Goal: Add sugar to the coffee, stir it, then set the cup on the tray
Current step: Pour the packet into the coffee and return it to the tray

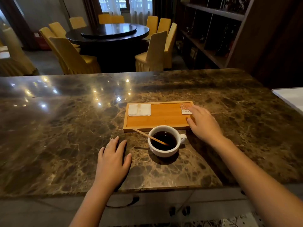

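Right hand open, empty, fingertips at sugar packet on tray. Left hand flat, empty. Risk: forearm nudges full cup, stirrer tips, coffee spills.

The left hand lies flat, palm down on the surface, fingers spread and empty. The right hand reaches farther forward, palm down, fingers loosely extended and holding nothing. Both forearms are bare.
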Available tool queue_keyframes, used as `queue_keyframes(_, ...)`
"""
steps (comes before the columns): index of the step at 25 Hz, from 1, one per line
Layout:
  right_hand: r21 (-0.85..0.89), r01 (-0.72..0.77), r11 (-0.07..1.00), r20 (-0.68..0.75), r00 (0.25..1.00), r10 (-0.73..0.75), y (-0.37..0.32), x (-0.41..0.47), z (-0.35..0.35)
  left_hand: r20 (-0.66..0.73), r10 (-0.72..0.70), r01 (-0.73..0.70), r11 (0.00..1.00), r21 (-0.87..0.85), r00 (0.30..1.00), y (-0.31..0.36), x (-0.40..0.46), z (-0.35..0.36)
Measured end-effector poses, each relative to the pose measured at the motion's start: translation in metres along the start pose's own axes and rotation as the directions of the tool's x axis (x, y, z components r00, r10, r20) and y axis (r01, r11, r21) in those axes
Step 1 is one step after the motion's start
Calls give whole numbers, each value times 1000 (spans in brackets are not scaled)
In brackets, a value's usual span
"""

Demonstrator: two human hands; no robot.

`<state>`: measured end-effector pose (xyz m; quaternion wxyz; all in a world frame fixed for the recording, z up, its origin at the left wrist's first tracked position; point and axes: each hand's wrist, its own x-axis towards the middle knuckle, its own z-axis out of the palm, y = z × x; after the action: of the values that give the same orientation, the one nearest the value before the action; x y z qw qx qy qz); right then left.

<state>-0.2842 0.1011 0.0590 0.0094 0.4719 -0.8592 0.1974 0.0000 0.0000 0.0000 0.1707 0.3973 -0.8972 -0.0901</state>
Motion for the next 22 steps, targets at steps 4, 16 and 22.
queue_keyframes(4,-41,3,999,139,990,2,4,25,17,-5,-54,54,999,-5,999,0,-2,5)
queue_keyframes(16,146,-12,989,-74,997,23,16,26,26,-22,-68,67,997,-32,997,-4,0,8)
queue_keyframes(22,136,-247,959,14,969,248,23,28,23,-29,-63,62,997,-37,998,-3,0,6)
